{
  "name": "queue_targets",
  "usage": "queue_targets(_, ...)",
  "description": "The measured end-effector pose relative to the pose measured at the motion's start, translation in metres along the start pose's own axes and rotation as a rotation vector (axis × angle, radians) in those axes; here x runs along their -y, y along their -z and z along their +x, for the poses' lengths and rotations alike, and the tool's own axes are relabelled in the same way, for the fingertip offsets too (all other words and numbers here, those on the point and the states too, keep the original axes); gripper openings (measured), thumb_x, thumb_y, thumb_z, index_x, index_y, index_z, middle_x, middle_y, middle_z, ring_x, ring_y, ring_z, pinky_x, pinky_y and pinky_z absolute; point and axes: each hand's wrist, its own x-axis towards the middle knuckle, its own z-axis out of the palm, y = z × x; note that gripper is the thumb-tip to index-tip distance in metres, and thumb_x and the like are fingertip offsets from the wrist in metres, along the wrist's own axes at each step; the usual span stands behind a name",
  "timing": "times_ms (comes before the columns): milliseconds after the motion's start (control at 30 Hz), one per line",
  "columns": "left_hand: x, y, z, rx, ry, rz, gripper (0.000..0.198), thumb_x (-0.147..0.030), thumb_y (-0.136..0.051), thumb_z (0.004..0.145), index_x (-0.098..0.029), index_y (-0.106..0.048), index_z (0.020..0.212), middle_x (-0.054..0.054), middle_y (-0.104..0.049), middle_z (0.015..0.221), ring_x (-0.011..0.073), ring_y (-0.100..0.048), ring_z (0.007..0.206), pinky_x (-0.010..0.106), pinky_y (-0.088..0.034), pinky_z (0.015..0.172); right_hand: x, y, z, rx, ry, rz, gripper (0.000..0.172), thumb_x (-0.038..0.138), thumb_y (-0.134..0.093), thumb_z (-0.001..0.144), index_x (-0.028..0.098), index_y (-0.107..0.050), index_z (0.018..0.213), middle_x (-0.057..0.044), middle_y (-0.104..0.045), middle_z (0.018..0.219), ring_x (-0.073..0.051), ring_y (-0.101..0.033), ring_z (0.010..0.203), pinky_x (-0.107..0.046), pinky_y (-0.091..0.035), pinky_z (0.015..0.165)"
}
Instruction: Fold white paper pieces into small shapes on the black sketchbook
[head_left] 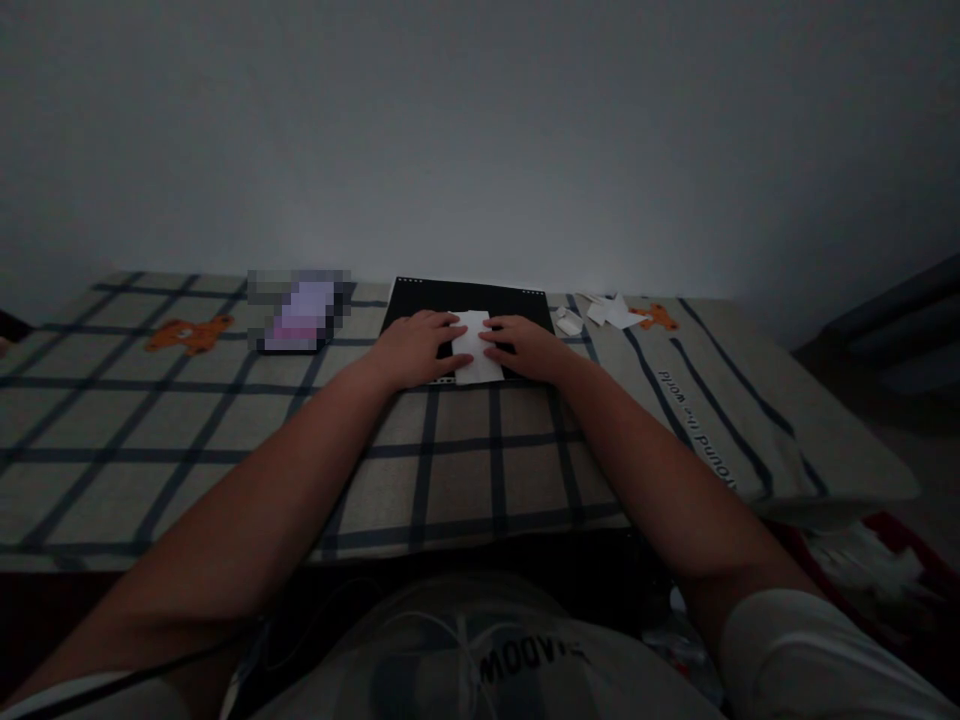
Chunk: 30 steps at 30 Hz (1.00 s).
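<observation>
A small white sheet of paper (475, 350) lies on a black board (465, 298) set on the checked bed cover. My left hand (417, 346) rests flat on the paper's left side, fingers stretched out. My right hand (525, 345) lies flat on its right side, fingertips touching the paper. Both hands press down; neither grips anything.
The checked cover (225, 440) with orange bear patches fills the foreground. A blurred purple object (300, 312) lies to the left of the board. Several white paper scraps (611, 314) lie to its right. A pale wall rises behind. Dark bedding lies at far right.
</observation>
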Motion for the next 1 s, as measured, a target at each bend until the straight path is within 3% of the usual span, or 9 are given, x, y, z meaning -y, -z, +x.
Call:
queue_targets(667,-0.0044,-0.0008,0.0006,0.005,0.009,-0.006,0.057,-0.059,-0.048,0.098,-0.029,-0.055,0.146,0.006,-0.049,0.158,0.0313,-0.044,0.140,0.046,-0.040,0.109,0.0020,0.0023,-0.0002,0.027,-0.001,-0.030,0.037,0.026,-0.055,0.097,0.015,-0.070,0.129,-0.016,-0.061,0.144,-0.029,-0.055,0.133,-0.047,-0.040,0.115)
queue_targets(1000,-0.0057,-0.0007,-0.0001,-0.005,0.015,-0.018,0.056,-0.057,-0.051,0.097,-0.027,-0.056,0.145,0.006,-0.051,0.156,0.0313,-0.045,0.140,0.046,-0.039,0.110,0.0049,0.0019,-0.0009,-0.026,0.020,-0.028,0.034,0.027,-0.056,0.098,0.018,-0.073,0.125,-0.014,-0.062,0.142,-0.027,-0.054,0.132,-0.046,-0.041,0.113)
